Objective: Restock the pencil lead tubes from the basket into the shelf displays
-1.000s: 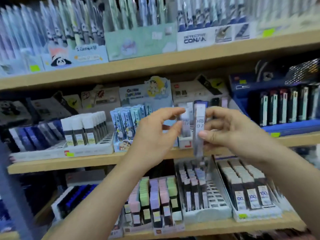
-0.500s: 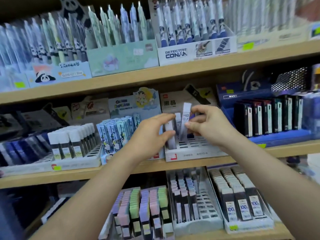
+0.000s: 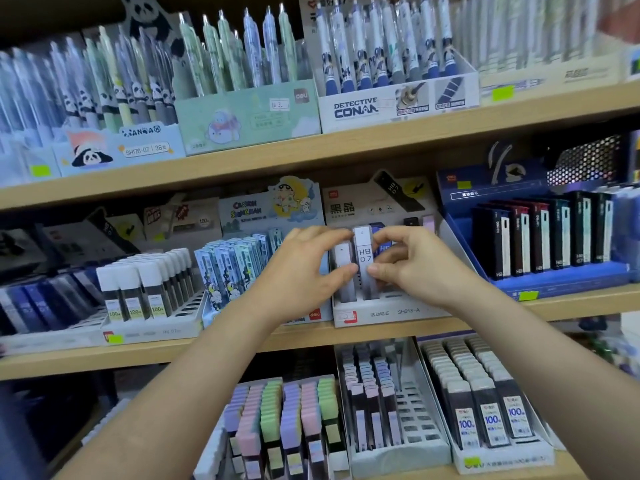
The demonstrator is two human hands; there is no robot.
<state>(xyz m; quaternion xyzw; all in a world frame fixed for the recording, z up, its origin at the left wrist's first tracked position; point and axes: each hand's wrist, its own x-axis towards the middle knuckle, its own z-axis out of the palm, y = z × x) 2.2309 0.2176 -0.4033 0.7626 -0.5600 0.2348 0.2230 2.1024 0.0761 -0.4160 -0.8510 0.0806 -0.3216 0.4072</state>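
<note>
Clear grey plastic with a white label reading HB 0.7: the tube (image 3: 363, 261) stands upright in the front row of the white display (image 3: 391, 311) on the middle shelf (image 3: 86, 362). Its foot is down at the slots, though I cannot tell whether it is fully seated. The right grip (image 3: 412, 268) pinches it, thumb low on the front and fingers curled behind. The left grip (image 3: 304, 271) pinches a second tube (image 3: 343, 275) just beside it, thumb on its face and forefinger at its cap.

I'd judge the tube light and stiff: a thin hard case with brittle leads inside, smooth enough to slip between dry fingers. It is best held lightly by its flat sides near the middle and steered straight down, so it neither jams in the slot nor tips its neighbour. Pressing on the cap might pop it. The basket is out of view.
</note>
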